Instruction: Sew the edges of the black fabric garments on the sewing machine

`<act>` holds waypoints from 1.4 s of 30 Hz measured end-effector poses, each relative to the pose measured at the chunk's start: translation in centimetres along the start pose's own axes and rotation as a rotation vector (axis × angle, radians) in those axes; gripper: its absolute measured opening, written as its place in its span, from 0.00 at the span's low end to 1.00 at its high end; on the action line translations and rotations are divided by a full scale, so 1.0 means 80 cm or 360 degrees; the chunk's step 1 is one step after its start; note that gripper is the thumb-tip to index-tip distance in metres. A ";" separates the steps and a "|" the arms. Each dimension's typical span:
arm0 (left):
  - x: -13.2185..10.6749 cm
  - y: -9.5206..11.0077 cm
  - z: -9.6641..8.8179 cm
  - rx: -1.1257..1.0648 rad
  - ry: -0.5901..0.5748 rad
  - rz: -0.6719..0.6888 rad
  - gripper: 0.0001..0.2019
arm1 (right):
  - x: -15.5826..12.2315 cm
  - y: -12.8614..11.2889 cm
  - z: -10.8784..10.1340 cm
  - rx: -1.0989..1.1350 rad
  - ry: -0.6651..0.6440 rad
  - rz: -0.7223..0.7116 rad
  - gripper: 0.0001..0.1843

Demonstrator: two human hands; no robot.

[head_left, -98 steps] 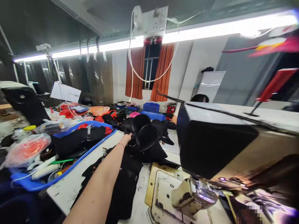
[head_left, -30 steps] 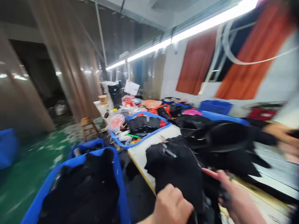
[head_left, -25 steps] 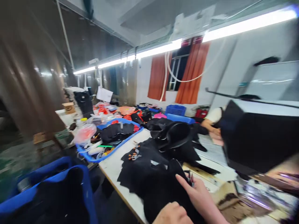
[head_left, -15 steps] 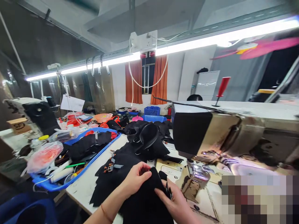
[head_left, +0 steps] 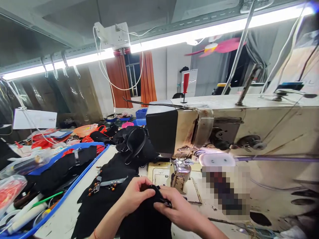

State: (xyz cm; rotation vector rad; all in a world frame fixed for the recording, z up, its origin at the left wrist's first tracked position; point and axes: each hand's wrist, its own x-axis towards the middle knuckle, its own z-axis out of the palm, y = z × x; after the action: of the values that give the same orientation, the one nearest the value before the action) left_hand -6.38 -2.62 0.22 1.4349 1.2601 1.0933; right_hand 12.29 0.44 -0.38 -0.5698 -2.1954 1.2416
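Observation:
Both hands hold one piece of black fabric (head_left: pixel 147 219) low in the middle of the view. My left hand (head_left: pixel 134 195) is closed on its upper edge, fingers curled over it. My right hand (head_left: pixel 174 209) pinches the same edge from the right, and something small and dark shows between its fingers. The fabric hangs down toward me over the white table (head_left: pixel 62 220). Just beyond my hands stands the sewing machine (head_left: pixel 224 126), with its presser foot and needle area (head_left: pixel 180 171) a short way past my fingertips.
A pile of black pieces with beaded straps (head_left: pixel 109 179) lies left of my hands. Behind it sits a heap of black goods (head_left: pixel 134 142). A blue tray (head_left: pixel 72 186) with black fabric, tubes and bags stands at the left. Another person's head (head_left: pixel 177 95) shows behind the machine.
The view swung from the blue bin and floor on the left back to the sewing machine. My hands brought a black fabric piece up onto the table in front of the needle.

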 end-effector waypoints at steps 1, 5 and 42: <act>0.000 -0.001 0.003 0.0002 0.0028 0.0011 0.13 | -0.006 0.007 -0.001 0.0045 0.0144 0.0009 0.12; 0.001 -0.003 0.018 0.0044 0.0142 0.0006 0.12 | -0.023 0.044 -0.026 0.0366 0.1396 0.0182 0.11; -0.019 -0.005 0.057 0.0264 0.0422 0.0401 0.04 | -0.050 0.049 0.018 0.0764 0.0920 0.0182 0.14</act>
State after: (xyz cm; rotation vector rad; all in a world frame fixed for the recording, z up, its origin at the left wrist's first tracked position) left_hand -2.12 -4.46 -1.19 1.6476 1.4081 1.4126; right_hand 14.78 -0.98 -5.41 -0.7428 -1.3508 1.3868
